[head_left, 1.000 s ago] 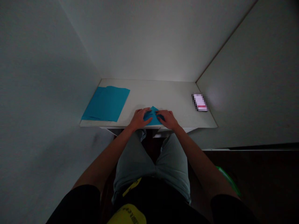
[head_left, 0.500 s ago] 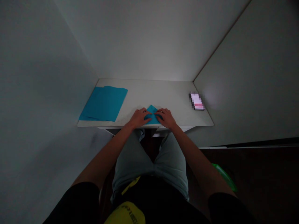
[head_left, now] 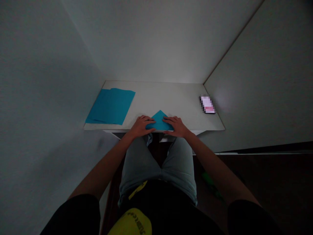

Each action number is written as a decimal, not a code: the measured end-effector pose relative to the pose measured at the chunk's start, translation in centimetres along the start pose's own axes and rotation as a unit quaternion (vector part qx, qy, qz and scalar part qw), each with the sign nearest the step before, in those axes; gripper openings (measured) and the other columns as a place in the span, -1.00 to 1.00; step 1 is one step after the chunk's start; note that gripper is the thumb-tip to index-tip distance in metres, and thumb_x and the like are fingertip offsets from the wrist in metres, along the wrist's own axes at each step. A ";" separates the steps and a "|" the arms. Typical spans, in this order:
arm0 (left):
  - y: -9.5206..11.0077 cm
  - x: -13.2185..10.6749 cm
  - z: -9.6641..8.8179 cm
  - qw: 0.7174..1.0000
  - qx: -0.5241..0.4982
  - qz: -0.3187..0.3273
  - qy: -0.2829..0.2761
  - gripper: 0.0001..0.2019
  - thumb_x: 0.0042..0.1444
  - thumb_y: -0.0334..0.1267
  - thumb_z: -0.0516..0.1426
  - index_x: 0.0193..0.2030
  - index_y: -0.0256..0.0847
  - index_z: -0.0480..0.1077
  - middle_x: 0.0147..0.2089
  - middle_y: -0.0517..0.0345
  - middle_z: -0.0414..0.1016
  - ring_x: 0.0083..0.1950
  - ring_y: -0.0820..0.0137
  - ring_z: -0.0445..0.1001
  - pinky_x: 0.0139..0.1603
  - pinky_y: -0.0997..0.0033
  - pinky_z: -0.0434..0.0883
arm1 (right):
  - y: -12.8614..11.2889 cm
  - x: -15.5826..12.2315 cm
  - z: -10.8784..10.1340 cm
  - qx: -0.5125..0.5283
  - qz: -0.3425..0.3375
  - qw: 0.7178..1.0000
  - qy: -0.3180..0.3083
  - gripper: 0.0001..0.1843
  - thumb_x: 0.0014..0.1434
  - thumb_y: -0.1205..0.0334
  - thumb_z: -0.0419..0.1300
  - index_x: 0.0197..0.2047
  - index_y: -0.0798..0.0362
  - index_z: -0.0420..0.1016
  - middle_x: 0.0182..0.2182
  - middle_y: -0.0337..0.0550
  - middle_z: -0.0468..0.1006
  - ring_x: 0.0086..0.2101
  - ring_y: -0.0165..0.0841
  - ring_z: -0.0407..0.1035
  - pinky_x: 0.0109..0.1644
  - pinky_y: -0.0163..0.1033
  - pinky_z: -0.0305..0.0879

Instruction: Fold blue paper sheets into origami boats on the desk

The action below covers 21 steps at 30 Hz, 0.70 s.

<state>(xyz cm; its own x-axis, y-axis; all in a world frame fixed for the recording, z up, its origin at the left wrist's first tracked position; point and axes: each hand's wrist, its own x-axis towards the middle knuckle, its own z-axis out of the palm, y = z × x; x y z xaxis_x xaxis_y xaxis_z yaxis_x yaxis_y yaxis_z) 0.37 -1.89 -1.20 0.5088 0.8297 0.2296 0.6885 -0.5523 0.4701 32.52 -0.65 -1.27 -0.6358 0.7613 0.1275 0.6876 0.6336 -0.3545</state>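
Observation:
A folded sheet of blue paper (head_left: 160, 119) lies at the front edge of the white table, its pointed end facing away from me. My left hand (head_left: 142, 126) is around its left corner, with fingers over the top and the thumb low at the near edge. On the opposite corner, my right hand (head_left: 178, 126) holds the paper in much the same way. Both hands cover the paper's sides, so its outer corners are partly hidden. Whether the thumbs are under the paper or only against its edge is too small to tell.
Several larger blue sheets (head_left: 111, 106) overlap on the left of the white table (head_left: 161, 94). A phone with a lit, pixelated screen (head_left: 207, 104) rests near the right edge. Walls (head_left: 151, 42) close in the back and sides. A green object (head_left: 211, 184) is on the dark floor.
Both hands have moved apart, outward from the paper's middle to its two side corners. More of the folded paper shows between them. The camera view has shifted slightly.

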 end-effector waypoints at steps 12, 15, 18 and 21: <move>0.3 2.0 -1.8 0.991 -0.104 -0.078 -0.025 -0.81 0.31 -0.16 0.31 -0.02 -0.08 0.72 0.07 0.06 0.79 0.12 0.14 0.71 0.31 0.09 0.54 | 1.4 1.9 -2.8 0.159 -0.016 0.985 -0.062 -0.50 0.38 -0.19 0.42 0.28 -0.19 0.72 0.46 -0.02 0.53 0.40 0.02 0.45 0.52 0.30 0.32; 0.8 2.7 -2.1 0.982 -0.128 -0.137 -0.035 -0.82 0.26 -0.16 0.32 -0.07 -0.10 0.72 0.04 0.07 0.80 0.10 0.14 0.72 0.26 0.15 0.56 | 1.9 2.3 -2.8 0.205 0.006 0.976 -0.076 -0.59 0.40 -0.12 0.39 0.22 -0.16 0.74 0.43 -0.04 0.56 0.37 -0.03 0.49 0.51 0.25 0.38; 1.2 3.5 -2.3 0.975 -0.126 -0.176 -0.044 -0.84 0.25 -0.14 0.30 -0.16 -0.11 0.70 -0.04 0.08 0.80 0.06 0.12 0.71 0.23 0.15 0.57 | 2.4 2.7 -2.6 0.219 0.043 0.973 -0.061 -0.68 0.43 0.00 0.34 0.15 -0.12 0.75 0.35 -0.05 0.64 0.31 -0.05 0.55 0.48 0.23 0.42; 1.5 4.0 -2.5 0.973 -0.125 -0.190 -0.037 -0.87 0.24 -0.18 0.29 -0.21 -0.12 0.68 -0.05 0.06 0.79 0.07 0.11 0.70 0.24 0.14 0.56 | 2.7 3.0 -2.3 0.209 0.089 0.974 -0.026 -0.73 0.42 0.13 0.31 0.12 -0.08 0.74 0.23 -0.01 0.72 0.21 -0.07 0.60 0.43 0.21 0.45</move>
<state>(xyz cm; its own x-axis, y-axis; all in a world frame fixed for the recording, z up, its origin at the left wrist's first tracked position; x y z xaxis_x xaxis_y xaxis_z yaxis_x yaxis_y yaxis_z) 2.19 0.78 2.54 0.2845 0.9569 -0.0590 0.6922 -0.1625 0.7032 33.24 3.63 0.30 -0.5444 0.8387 -0.0129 0.5923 0.3736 -0.7138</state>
